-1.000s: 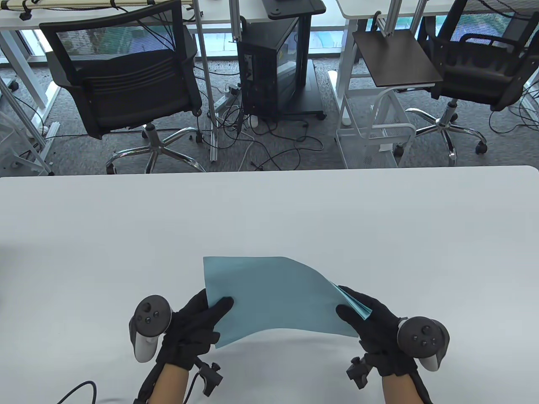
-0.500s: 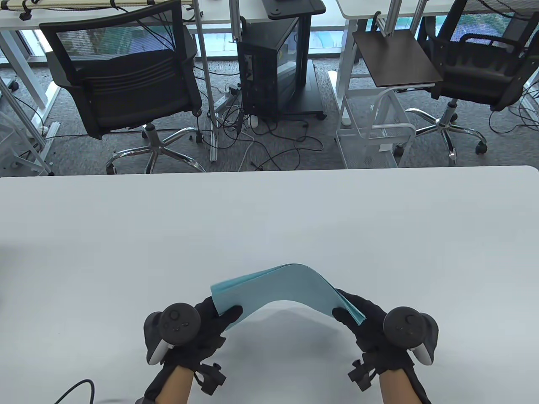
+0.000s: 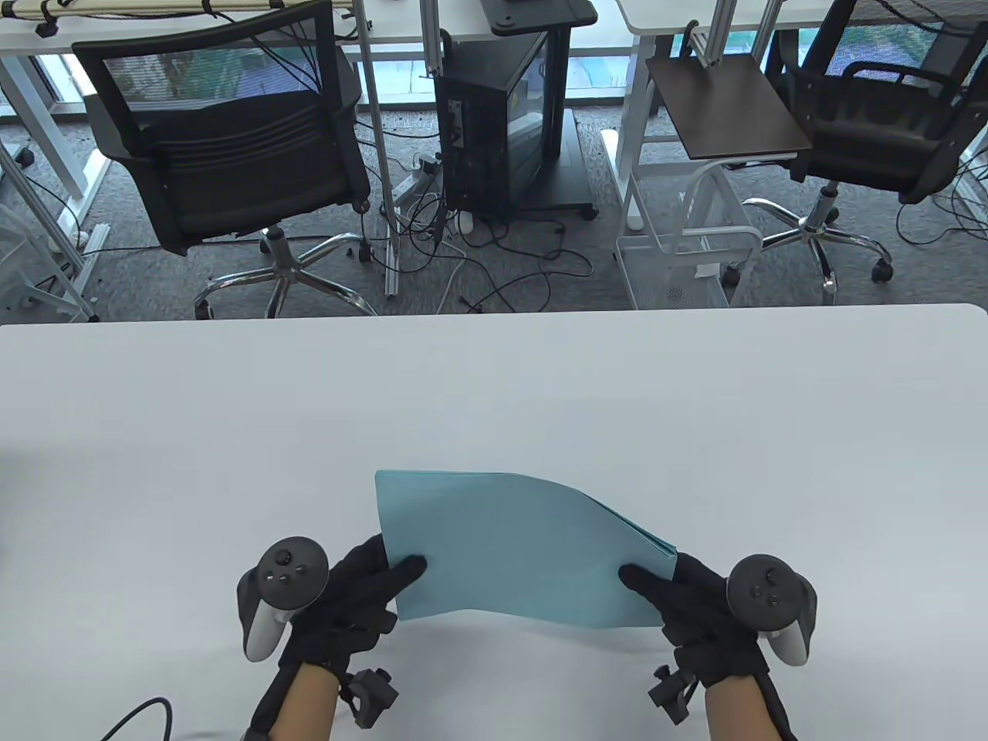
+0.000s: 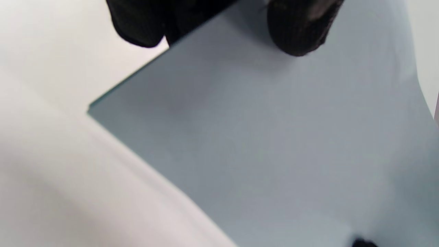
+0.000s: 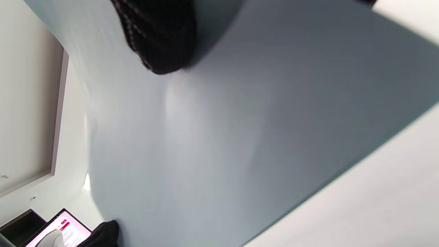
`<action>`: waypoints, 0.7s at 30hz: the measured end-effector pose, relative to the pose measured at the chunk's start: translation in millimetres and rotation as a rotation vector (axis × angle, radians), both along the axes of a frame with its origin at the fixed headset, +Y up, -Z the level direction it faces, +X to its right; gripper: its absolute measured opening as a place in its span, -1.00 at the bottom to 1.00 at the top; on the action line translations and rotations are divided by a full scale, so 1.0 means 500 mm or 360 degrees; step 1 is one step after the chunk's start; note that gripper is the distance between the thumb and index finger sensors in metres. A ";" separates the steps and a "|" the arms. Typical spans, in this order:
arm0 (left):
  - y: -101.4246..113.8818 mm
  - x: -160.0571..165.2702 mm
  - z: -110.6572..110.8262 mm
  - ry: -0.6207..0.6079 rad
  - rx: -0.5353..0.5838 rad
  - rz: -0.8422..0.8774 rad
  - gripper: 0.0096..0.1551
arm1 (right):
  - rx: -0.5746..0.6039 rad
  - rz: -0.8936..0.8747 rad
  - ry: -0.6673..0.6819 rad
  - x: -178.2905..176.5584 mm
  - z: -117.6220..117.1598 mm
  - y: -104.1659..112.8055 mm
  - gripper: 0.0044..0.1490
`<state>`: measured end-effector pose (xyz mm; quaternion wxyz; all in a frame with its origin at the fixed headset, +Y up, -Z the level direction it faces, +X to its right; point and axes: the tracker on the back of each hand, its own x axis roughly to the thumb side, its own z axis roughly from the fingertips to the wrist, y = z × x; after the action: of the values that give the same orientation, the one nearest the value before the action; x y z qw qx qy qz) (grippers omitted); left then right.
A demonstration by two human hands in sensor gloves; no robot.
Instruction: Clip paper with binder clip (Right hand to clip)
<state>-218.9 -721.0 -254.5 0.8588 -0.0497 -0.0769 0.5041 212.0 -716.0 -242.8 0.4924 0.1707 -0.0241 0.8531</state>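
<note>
A stack of light blue paper (image 3: 517,548) is held over the white table (image 3: 494,386) near its front edge. My left hand (image 3: 363,590) grips the stack's left edge, thumb on top. My right hand (image 3: 679,598) grips its right edge, thumb on top, where the sheet edges fan slightly. The paper fills the left wrist view (image 4: 274,147) and the right wrist view (image 5: 240,130), with a gloved thumb pressing on it in each. No binder clip shows in any view.
Beyond the table's far edge stand two black office chairs (image 3: 231,154), a computer tower (image 3: 502,116) and a white wire cart (image 3: 695,247). A black cable (image 3: 147,714) lies at the front left of the table.
Half a second ago the stack was tipped up and bowed, standing on its near edge. Now it is lowered back, nearly flat, with both hands rolled outward again.
</note>
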 end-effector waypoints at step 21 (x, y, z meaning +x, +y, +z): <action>0.119 0.180 0.072 -0.0321 0.0767 -0.1165 -0.24 | 0.0130 0.0645 0.0292 -0.092 0.020 0.029 -0.50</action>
<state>-128.7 -661.7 -218.4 0.9559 0.0789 -0.2528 0.1273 166.3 -701.7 -233.0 0.3037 0.2687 0.0209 0.9139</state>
